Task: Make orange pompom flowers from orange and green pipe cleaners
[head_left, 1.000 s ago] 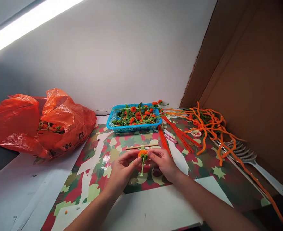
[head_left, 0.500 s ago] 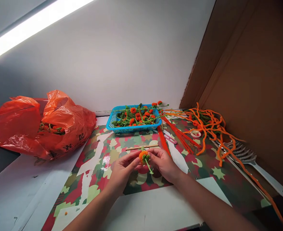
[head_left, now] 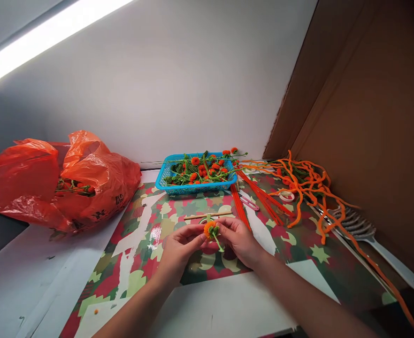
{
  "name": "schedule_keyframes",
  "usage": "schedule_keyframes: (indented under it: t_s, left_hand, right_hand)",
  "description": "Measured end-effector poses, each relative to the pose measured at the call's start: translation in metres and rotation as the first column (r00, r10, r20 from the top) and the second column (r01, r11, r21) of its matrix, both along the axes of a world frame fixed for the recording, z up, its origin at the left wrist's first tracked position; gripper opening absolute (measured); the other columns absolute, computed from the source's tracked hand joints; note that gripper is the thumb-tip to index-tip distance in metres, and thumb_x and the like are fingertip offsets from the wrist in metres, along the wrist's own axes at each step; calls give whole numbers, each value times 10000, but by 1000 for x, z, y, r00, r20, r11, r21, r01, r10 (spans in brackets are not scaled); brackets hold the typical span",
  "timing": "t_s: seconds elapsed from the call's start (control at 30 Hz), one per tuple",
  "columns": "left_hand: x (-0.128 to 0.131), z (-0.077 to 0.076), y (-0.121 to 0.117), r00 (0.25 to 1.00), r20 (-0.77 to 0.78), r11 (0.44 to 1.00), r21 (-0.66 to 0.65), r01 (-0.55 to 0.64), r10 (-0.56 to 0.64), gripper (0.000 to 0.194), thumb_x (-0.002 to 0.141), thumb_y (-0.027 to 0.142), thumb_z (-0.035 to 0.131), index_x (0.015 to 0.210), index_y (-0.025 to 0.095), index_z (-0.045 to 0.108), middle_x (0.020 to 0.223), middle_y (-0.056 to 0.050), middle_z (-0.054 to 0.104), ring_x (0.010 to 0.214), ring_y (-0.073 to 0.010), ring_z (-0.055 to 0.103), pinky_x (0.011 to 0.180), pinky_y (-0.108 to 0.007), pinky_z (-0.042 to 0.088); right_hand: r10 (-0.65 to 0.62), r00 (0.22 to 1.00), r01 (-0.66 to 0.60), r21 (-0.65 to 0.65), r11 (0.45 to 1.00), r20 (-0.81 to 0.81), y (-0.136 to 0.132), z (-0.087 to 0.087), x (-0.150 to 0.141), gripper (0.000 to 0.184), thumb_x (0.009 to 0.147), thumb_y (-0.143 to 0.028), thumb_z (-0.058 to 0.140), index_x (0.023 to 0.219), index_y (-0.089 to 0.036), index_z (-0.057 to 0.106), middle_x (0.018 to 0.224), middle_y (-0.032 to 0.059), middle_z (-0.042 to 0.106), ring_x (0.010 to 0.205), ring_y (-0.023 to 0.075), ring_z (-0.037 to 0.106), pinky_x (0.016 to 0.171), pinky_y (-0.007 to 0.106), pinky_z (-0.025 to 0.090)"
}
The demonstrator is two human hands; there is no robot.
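Observation:
Between my two hands is a small orange fuzzy flower (head_left: 210, 230) with a green base and a short green stem that points down towards me. My left hand (head_left: 186, 243) pinches it from the left side, thumb and fingers closed. From the right, my right hand (head_left: 238, 238) grips it by the green base with thumb and forefinger. Just beyond my fingertips lies a thin wooden stick (head_left: 193, 217) on the patterned table cover (head_left: 143, 263). Part of the flower's far side is hidden by my fingers.
A blue basket (head_left: 193, 190) of orange flowers and green stems stands at the back. Left is a red plastic bag (head_left: 97, 206) holding more. Right are red strips (head_left: 263, 199), a pink clip (head_left: 249, 203), a tape roll (head_left: 286, 196), orange cords (head_left: 298, 188) and a white-handled utensil (head_left: 397, 263).
The flower is turned slightly in my fingers, and its stem tip sits a little higher. Both hands stay in nearly the same place.

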State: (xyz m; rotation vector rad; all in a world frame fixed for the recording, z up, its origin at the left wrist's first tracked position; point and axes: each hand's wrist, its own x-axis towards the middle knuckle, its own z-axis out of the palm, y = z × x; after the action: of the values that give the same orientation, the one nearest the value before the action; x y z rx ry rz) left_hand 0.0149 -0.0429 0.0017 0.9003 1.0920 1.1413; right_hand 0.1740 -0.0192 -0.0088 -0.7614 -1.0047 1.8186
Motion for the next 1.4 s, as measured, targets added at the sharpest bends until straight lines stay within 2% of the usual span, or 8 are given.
schedule_keyframes:
  t_s: [0.33, 0.6, 0.73, 0.87, 1.03, 1.17, 1.3, 1.4]
  left_hand:
    - [2, 3, -1, 1000, 13, 1000, -21, -9, 9, 310, 576, 322, 819, 818, 152, 726, 708, -46, 693, 648, -159, 652, 622, -252, 556]
    - [3, 1, -1, 1000, 19, 999, -35, -22, 22, 316, 565, 301, 827, 811, 140, 710, 762, -55, 704, 645, -150, 651, 616, -240, 556]
    - [4, 1, -1, 996, 89, 996, -83, -12, 19, 372, 581, 268, 823, 905, 148, 685, 822, -56, 703, 698, -147, 664, 613, -206, 549]
    - [6, 0, 0, 976, 216, 979, -186, 83, -41, 437, 583, 294, 820, 964, 142, 668, 791, -57, 693, 640, -142, 664, 564, -200, 546]
    - [8, -5, 2, 958, 287, 964, -251, 86, -11, 347, 569, 224, 820, 864, 125, 667, 737, -49, 690, 602, -119, 656, 567, -185, 553]
    - [6, -7, 4, 941, 335, 966, -257, 33, 57, 333, 577, 162, 797, 868, 149, 635, 794, -47, 706, 654, -132, 678, 623, -197, 570]
    - [5, -6, 5, 917, 389, 978, -210, -9, 92, 377, 596, 101, 766, 932, 181, 617, 858, -26, 704, 709, -119, 683, 666, -183, 569]
    - [6, -5, 5, 907, 415, 979, -201, 19, 67, 383, 602, 111, 765, 949, 173, 615, 887, -40, 701, 729, -131, 685, 650, -185, 571]
  right_hand:
    - [-29, 999, 29, -23, 999, 30, -1, 1, -1, 349, 691, -473, 722, 836, -159, 674, 734, 12, 662, 669, 131, 621, 669, 269, 508]
    - [-55, 998, 56, -37, 998, 37, -2, 3, -3, 328, 677, -459, 733, 795, -160, 668, 678, -6, 631, 640, 117, 584, 638, 250, 498]
    - [-159, 984, 155, 46, 987, 83, -3, 3, -5, 330, 680, -470, 720, 795, -165, 670, 733, 7, 653, 682, 126, 598, 674, 255, 498]
    - [-268, 951, 246, 146, 958, 155, -2, 1, -6, 298, 685, -457, 710, 782, -180, 655, 744, 6, 651, 696, 137, 605, 670, 263, 501]
    - [-297, 924, 239, 243, 940, 241, -3, 1, -3, 239, 748, -415, 650, 779, -179, 633, 754, 12, 648, 715, 148, 612, 677, 273, 504]
    - [-367, 891, 254, 377, 891, 268, -8, 4, -1, 200, 809, -342, 588, 926, -188, 638, 894, 41, 658, 842, 168, 623, 758, 289, 509]
    - [-342, 904, 182, 494, 850, 256, -12, 2, -4, 241, 767, -226, 619, 1007, -212, 627, 1059, 57, 612, 959, 178, 600, 807, 291, 512]
    - [-347, 909, 195, 498, 845, 231, -12, -4, -8, 236, 764, -207, 617, 998, -228, 638, 1084, 53, 590, 971, 173, 594, 783, 275, 516]
